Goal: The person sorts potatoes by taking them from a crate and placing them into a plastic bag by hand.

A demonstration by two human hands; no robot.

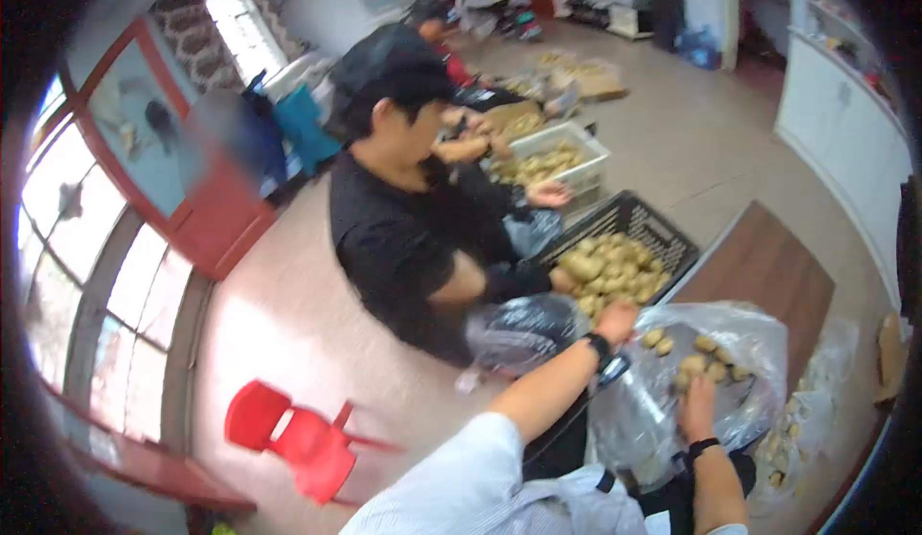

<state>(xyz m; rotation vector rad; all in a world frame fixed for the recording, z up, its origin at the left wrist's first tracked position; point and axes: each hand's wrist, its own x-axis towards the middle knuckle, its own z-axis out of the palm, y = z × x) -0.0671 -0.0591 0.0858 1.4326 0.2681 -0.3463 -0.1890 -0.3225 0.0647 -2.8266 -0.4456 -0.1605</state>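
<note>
A clear plastic bag (pixel 634 420) lies open before me, with several potatoes (pixel 657 340) inside. My left hand (pixel 618 321), a black band on its wrist, is closed at the bag's upper left rim, beside the crate. My right hand (pixel 698 402) reaches into the bag, its fingers closed around a potato (pixel 690 370); its fingertips are partly hidden. A black plastic crate (pixel 661 231) heaped with potatoes (pixel 615 264) stands just beyond my left hand. Another person's hand (pixel 565 280) touches the potatoes at its left side.
To my left sits a person in black (pixel 399 208), a dark plastic bag (pixel 528 328) by their lap. A brown board (pixel 768 271) lies beyond my bag. Farther off stands a white crate (pixel 595 156) of potatoes. A red chair (pixel 303 449) is at lower left; potatoes in plastic (pixel 792 429) lie right.
</note>
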